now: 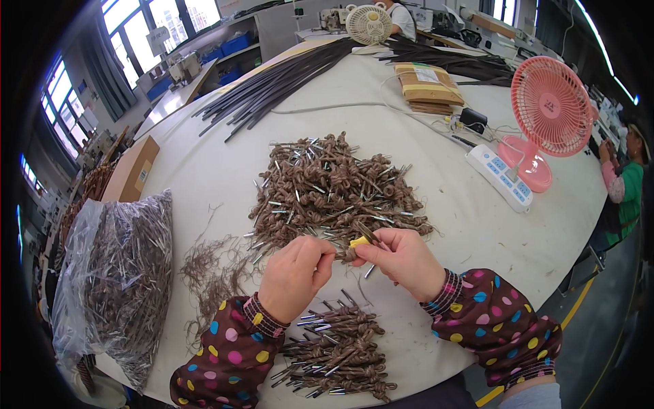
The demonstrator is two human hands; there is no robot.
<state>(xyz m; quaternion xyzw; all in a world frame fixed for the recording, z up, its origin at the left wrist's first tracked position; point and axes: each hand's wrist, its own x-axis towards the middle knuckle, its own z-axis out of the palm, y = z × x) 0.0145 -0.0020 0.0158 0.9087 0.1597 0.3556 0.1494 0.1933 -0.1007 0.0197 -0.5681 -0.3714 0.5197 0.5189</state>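
My left hand (pixel 294 271) is closed, its fingertips pinching one end of a brown knotted cord (pixel 347 256). Against the other side of that knot is my right hand (pixel 407 262), closed round what look like small thread snips (pixel 370 236) with dark metal blades pointing up and away. Something yellow (pixel 359 242) shows at its fingertips; whether it belongs to the snips I cannot tell. Just beyond both hands lies a large heap of brown knotted cords (pixel 327 184) with shiny metal tips. A smaller pile of the same cords (pixel 340 351) is between my forearms.
Loose thread scraps (pixel 214 273) litter the white table (pixel 463 266). A clear plastic bag (pixel 122 286) full of cords and a cardboard box (pixel 133 169) stand left. At right are a power strip (pixel 501 178) and a pink fan (pixel 550 105). Dark strips (pixel 279 85) lie at the back.
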